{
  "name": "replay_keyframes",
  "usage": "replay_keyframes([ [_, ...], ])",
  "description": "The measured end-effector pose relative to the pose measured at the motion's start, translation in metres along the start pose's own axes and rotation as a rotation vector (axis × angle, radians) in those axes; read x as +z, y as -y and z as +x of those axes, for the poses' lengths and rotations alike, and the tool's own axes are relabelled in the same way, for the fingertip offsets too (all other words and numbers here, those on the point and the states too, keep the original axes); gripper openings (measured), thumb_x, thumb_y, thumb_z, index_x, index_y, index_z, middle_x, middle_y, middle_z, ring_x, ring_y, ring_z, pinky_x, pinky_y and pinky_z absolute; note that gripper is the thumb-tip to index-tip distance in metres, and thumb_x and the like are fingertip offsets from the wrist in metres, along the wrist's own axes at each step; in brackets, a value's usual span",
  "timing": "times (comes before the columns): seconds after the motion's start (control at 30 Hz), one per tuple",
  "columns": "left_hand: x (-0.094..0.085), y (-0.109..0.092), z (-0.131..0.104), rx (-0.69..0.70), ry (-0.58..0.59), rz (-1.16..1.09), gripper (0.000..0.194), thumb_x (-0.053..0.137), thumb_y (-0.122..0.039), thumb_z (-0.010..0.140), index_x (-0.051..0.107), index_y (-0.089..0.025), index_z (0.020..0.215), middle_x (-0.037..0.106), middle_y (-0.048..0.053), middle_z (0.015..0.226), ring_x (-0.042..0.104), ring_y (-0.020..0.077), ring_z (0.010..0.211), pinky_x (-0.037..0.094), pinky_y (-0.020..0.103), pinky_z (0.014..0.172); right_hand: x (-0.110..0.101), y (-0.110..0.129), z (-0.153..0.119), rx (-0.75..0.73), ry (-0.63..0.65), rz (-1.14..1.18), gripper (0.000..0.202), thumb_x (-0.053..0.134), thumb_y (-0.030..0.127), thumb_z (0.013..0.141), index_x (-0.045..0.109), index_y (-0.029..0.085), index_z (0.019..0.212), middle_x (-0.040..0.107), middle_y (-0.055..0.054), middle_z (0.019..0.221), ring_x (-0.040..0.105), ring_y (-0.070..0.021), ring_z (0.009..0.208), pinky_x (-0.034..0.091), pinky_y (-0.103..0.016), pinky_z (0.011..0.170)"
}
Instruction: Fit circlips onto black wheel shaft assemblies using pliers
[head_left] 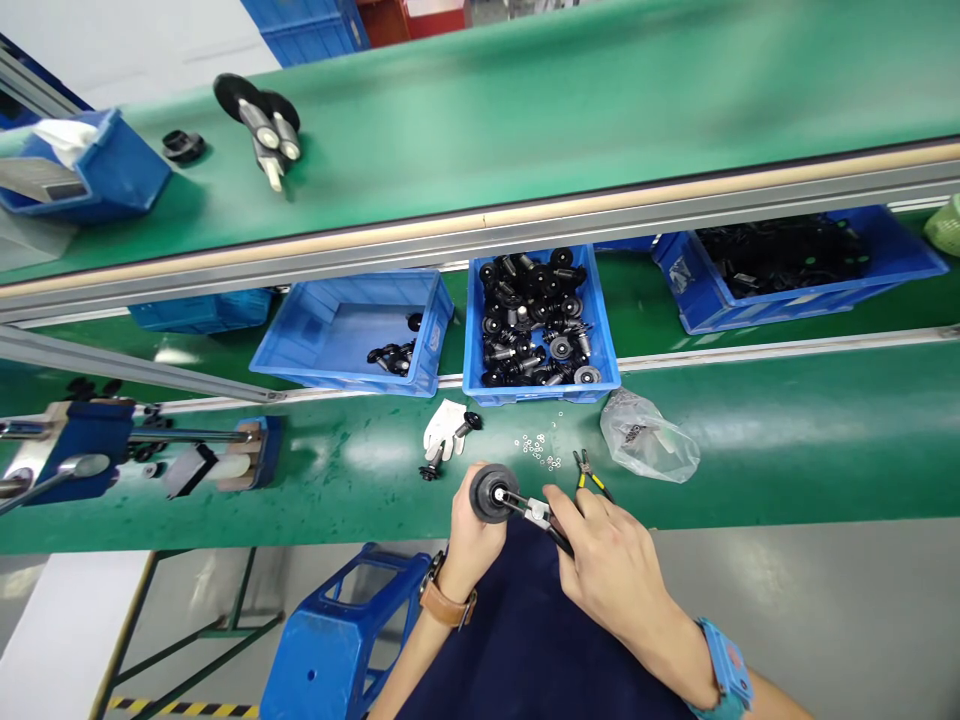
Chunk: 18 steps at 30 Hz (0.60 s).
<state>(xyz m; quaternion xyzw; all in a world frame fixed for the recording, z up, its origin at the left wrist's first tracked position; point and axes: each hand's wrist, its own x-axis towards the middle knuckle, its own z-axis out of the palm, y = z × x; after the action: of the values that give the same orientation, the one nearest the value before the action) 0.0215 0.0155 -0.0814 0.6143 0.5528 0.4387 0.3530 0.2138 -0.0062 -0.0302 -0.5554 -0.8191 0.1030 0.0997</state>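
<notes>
My left hand (474, 535) grips a round black part (486, 494) with its flat face turned up, just off the front edge of the green bench (337, 500). Closed around black-handled pliers, my right hand (611, 565) holds the pliers (537, 512) with their tips at the white centre of the black part. Small rings (536, 448) are scattered on the bench beyond. Yellow-handled pliers (592, 476) lie right of the rings. Two black parts with shafts rest by a white glove (445, 428).
A blue bin (541, 397) full of black parts stands behind the rings, with another blue bin (337, 378) to its left. A clear bag (651, 440) lies at right. A blue press (82, 465) is at left, a blue stool (315, 650) below. A shelf overhangs the bins.
</notes>
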Motion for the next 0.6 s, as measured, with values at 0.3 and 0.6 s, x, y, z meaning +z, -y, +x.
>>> replay_keyframes([
  [0.3,-0.0014,-0.0036,0.0014,-0.023,0.006,0.004,0.02,0.054,-0.006,0.086,0.061,-0.02,0.097,0.065,0.003,0.091,0.064,0.0172,0.083,0.054,0.03,0.078,-0.0012,0.0018,0.0013,0.019,0.024,0.0,0.052,0.058,0.013,0.079,0.061,0.021,0.13,0.065,-0.005,0.092,0.061,-0.0208,0.075,0.043,-0.034,0.068],
  [0.6,-0.0014,-0.0023,-0.0001,-0.047,-0.005,0.004,0.018,0.056,-0.008,0.085,0.061,-0.021,0.097,0.066,0.003,0.09,0.065,0.0175,0.082,0.054,0.03,0.077,-0.0017,0.0024,0.0021,0.034,0.061,0.007,0.051,0.06,0.013,0.078,0.062,0.021,0.129,0.067,-0.004,0.092,0.063,-0.0205,0.075,0.041,-0.033,0.067],
])
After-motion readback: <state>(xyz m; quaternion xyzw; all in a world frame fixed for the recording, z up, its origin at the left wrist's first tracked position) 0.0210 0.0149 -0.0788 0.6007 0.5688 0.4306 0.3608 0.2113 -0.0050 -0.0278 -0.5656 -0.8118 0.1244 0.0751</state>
